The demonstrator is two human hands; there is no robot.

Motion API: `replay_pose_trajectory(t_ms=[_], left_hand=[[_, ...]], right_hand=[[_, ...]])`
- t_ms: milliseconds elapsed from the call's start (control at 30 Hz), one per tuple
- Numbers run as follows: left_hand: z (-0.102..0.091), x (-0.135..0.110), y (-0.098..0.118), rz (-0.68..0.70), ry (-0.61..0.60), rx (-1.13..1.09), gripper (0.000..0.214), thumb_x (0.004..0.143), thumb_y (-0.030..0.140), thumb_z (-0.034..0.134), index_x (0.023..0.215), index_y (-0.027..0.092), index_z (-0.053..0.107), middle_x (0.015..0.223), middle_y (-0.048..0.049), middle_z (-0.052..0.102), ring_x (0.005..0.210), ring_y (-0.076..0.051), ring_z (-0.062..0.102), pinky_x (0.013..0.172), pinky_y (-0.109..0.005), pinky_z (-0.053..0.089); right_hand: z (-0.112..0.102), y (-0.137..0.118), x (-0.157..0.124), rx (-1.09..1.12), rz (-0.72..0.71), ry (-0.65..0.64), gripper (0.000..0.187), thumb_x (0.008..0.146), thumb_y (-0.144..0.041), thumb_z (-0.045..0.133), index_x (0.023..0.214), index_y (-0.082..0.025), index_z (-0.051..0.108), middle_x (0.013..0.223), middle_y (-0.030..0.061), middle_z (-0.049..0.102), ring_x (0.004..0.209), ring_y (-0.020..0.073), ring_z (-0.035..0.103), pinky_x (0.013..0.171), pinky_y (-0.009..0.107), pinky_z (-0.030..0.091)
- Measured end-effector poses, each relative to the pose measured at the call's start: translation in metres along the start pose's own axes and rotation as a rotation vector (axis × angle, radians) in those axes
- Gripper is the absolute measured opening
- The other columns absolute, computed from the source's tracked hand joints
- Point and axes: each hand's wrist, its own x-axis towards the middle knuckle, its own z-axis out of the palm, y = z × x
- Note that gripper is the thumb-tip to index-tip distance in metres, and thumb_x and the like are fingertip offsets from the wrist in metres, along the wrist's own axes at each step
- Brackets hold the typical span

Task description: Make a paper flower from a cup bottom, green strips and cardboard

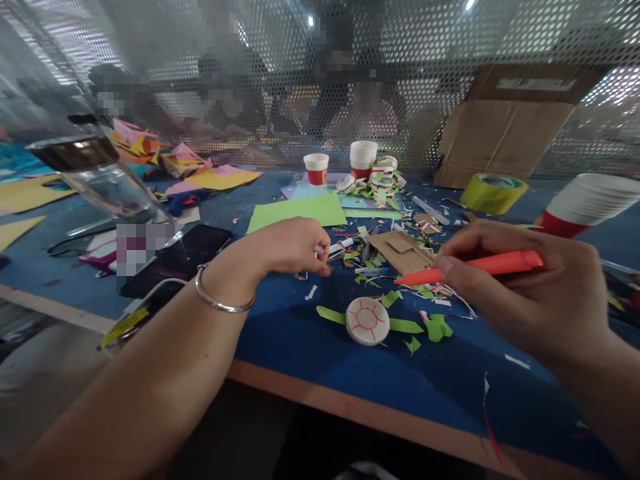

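My right hand (530,287) grips a red-orange marker pen (493,265), its tip pointing left and down above the scraps. My left hand (303,247), with a silver bangle on the wrist, is closed over the table's middle; a small pale bit shows between its fingers, too hidden to name. In front of both hands lies a round white paper disc (367,321), drawn with red lines around a small circle. Green paper strips (406,325) stick out from its two sides. A green paper cutout (439,327) rests to its right, close to a small green scrap.
Paper scraps and a cardboard piece (400,250) lie between the hands. Behind are green paper (297,212), cup stacks (363,157), yellow tape (494,193) and a cardboard box (505,133). A water bottle (107,177) and a phone (175,260) lie left; more cups (593,200) right.
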Motion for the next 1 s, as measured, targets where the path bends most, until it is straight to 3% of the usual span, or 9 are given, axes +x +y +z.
replay_pose_trajectory(t_ms=[167, 333, 500, 633, 767, 1000], left_hand=[[-0.002, -0.01, 0.002, -0.013, 0.029, -0.067, 0.031, 0.089, 0.044, 0.057, 0.097, 0.018, 0.072, 0.094, -0.0057, 0.078, 0.064, -0.013, 0.066, 0.06, -0.023, 0.042], [0.0, -0.016, 0.005, 0.158, -0.028, -0.049, 0.034, 0.098, 0.037, 0.045, 0.118, 0.023, 0.068, 0.116, -0.0033, 0.074, 0.091, -0.016, 0.067, 0.076, -0.023, 0.045], [0.008, -0.015, 0.01, 0.238, 0.022, 0.07, 0.027, 0.094, 0.033, 0.053, 0.112, 0.022, 0.07, 0.106, -0.0038, 0.072, 0.092, -0.017, 0.064, 0.077, -0.025, 0.043], [0.009, -0.021, 0.017, 0.281, 0.166, 0.132, 0.043, 0.089, 0.059, 0.059, 0.11, 0.023, 0.07, 0.107, -0.0045, 0.068, 0.094, -0.021, 0.061, 0.078, -0.028, 0.041], [0.015, -0.026, 0.028, 0.31, 0.021, 0.106, 0.065, 0.076, 0.076, 0.063, 0.116, 0.026, 0.066, 0.107, -0.004, 0.067, 0.094, -0.022, 0.059, 0.074, -0.029, 0.04], [0.027, -0.02, 0.034, 0.386, 0.004, 0.097, 0.064, 0.069, 0.067, 0.076, 0.111, 0.021, 0.065, 0.1, -0.0043, 0.064, 0.091, -0.022, 0.057, 0.07, -0.028, 0.039]], right_hand=[[0.001, -0.003, -0.001, -0.015, -0.005, 0.013, 0.022, 0.084, -0.019, 0.062, 0.063, -0.022, 0.057, 0.066, -0.0008, 0.065, 0.059, 0.0133, 0.056, 0.054, 0.029, 0.04], [0.0, -0.002, -0.002, -0.035, -0.016, 0.01, 0.019, 0.084, -0.019, 0.063, 0.065, -0.023, 0.058, 0.067, -0.0003, 0.066, 0.061, 0.0145, 0.057, 0.055, 0.03, 0.04], [0.0, -0.001, -0.003, -0.061, -0.045, 0.001, 0.021, 0.084, -0.017, 0.063, 0.064, -0.021, 0.059, 0.063, -0.0027, 0.062, 0.055, 0.0103, 0.051, 0.053, 0.029, 0.037], [0.003, -0.001, -0.003, -0.019, -0.043, -0.034, 0.017, 0.084, -0.014, 0.064, 0.069, -0.02, 0.064, 0.061, -0.0045, 0.061, 0.053, 0.0087, 0.05, 0.051, 0.027, 0.036], [0.009, -0.003, -0.003, 0.058, -0.048, -0.126, 0.016, 0.084, -0.013, 0.064, 0.07, -0.019, 0.065, 0.061, -0.0053, 0.06, 0.054, 0.0076, 0.05, 0.05, 0.024, 0.036], [0.019, -0.004, -0.007, 0.117, -0.008, -0.291, 0.016, 0.091, -0.025, 0.064, 0.075, -0.021, 0.066, 0.067, -0.004, 0.062, 0.055, 0.0087, 0.052, 0.051, 0.025, 0.038]])
